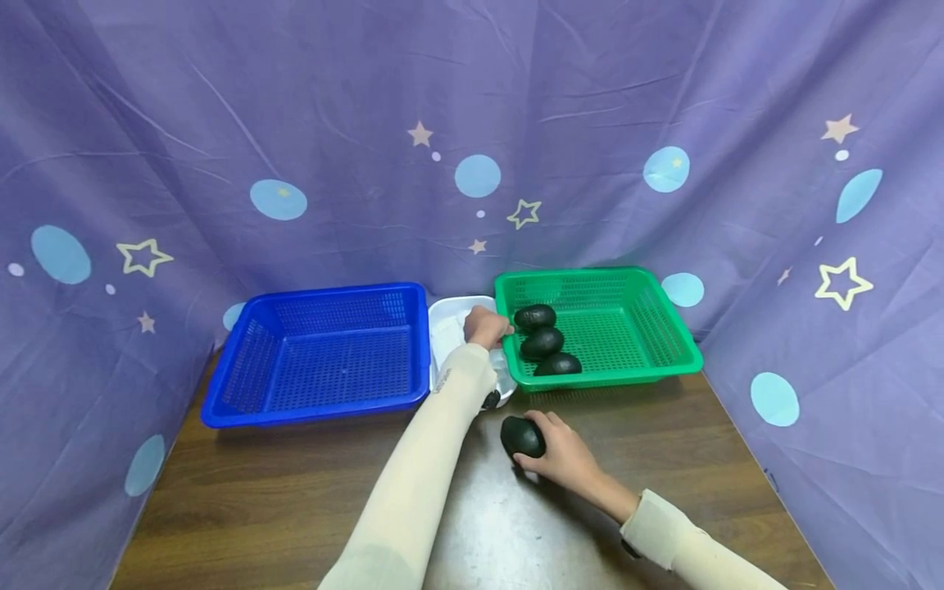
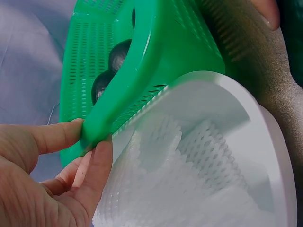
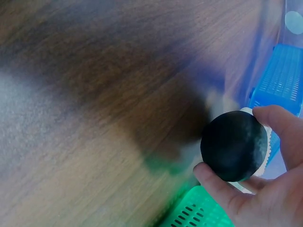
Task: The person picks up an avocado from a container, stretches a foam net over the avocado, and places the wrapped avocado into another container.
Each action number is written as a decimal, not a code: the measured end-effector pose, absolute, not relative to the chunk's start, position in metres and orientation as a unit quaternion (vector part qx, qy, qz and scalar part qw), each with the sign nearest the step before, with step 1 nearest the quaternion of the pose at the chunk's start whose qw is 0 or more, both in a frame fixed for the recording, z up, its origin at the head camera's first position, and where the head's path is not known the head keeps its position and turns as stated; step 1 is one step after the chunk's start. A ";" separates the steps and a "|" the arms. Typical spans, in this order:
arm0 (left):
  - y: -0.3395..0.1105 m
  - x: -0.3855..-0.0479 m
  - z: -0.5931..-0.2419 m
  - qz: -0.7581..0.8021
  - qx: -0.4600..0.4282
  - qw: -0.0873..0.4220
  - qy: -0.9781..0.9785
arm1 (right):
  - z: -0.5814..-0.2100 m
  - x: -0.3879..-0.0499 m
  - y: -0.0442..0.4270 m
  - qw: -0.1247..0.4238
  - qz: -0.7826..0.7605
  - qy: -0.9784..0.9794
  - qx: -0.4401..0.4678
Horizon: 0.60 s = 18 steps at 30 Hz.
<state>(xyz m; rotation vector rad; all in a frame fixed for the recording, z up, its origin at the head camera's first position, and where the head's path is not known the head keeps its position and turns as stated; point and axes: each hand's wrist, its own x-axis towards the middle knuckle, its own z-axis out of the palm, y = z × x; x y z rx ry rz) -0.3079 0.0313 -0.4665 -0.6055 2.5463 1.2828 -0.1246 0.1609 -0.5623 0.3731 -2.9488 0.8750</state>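
My left hand point(image 1: 487, 326) pinches the left rim of the green basket point(image 1: 627, 378), thumb on one side and fingers on the other, as the left wrist view shows. Inside that basket, along its left side, lie three dark avocados point(image 1: 542, 343) in a row. In front of the basket my right hand point(image 1: 566, 457) holds another avocado point(image 1: 522, 437) between thumb and fingers, over the table. The right wrist view shows this avocado's rounded end point(image 3: 234, 146) in the grip. Beneath my left hand sits a white tub point(image 2: 279, 156) with white foam netting point(image 2: 189, 184) in it.
A blue basket point(image 1: 317, 418) stands to the left of the white tub, with no contents visible. All the containers are on a brown wooden table point(image 1: 265, 500). A purple curtain point(image 1: 354, 147) with stars and dots hangs behind and at both sides.
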 end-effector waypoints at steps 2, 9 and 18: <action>0.031 -0.307 -0.466 0.436 -0.204 0.110 0.870 | -0.562 -0.125 0.161 0.021 0.283 -0.951 0.119; 0.032 -0.306 -0.467 0.417 -0.198 0.109 0.880 | -0.565 -0.122 0.163 0.017 0.280 -0.953 0.112; 0.032 -0.307 -0.468 0.383 -0.179 0.098 0.901 | -0.565 -0.121 0.163 0.022 0.284 -0.952 0.110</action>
